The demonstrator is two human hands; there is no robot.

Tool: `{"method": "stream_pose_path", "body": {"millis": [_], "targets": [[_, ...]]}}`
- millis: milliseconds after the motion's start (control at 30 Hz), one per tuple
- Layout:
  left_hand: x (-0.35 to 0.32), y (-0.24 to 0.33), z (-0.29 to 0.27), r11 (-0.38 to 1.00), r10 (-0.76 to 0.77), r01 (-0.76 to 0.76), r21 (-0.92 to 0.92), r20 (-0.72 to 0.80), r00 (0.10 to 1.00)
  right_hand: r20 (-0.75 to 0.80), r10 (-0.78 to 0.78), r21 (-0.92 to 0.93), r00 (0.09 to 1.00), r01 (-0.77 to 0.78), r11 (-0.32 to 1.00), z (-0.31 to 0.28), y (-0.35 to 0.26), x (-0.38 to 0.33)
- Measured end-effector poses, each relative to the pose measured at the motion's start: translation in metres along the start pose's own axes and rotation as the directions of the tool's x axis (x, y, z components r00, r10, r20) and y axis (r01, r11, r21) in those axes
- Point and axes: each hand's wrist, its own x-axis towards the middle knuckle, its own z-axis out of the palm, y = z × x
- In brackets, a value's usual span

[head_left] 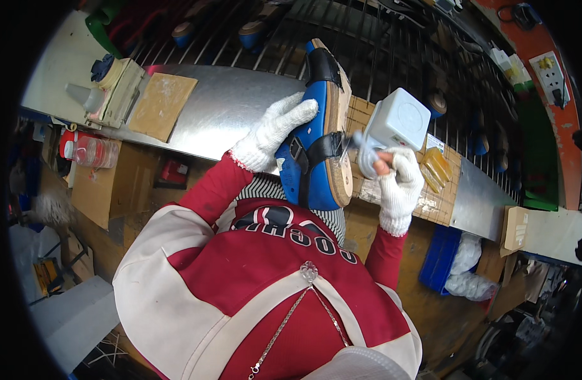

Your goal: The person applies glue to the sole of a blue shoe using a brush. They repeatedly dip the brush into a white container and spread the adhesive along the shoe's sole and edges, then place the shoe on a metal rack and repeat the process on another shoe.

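Observation:
A sandal with black buckled straps [324, 148] and a tan sole sits on a blue shoe last [307, 120]. Held tilted above my lap, it shows the sole's edge on its right side. My left hand [272, 134], in a white knit glove, grips the blue last from the left with the thumb laid across it. My right hand [397, 180], gloved with bare fingertips showing, pinches a pale brush-like tool [365, 154] close to the sole's edge. Motion blurs that tool, so its exact kind is unclear. Just beyond it stands a square white plastic container [402, 118].
A gridded board [448, 185] on the metal bench bears an amber block [435, 170]. Behind runs a rack of metal rods [227, 54] carrying more blue lasts. At left are a brown sheet [162, 106] and a bottle [91, 152]; a blue bin [439, 256] is low right.

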Motion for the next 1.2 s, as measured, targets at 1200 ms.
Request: {"method": "stream_pose_path", "body": {"millis": [1200], "targets": [[-0.014,0.019,-0.011,0.998,-0.059,0.055,-0.027,-0.197,0.979,0.096,-0.015,-0.212,0.995,0.035,0.977,-0.001,-0.02,-0.002]]}}
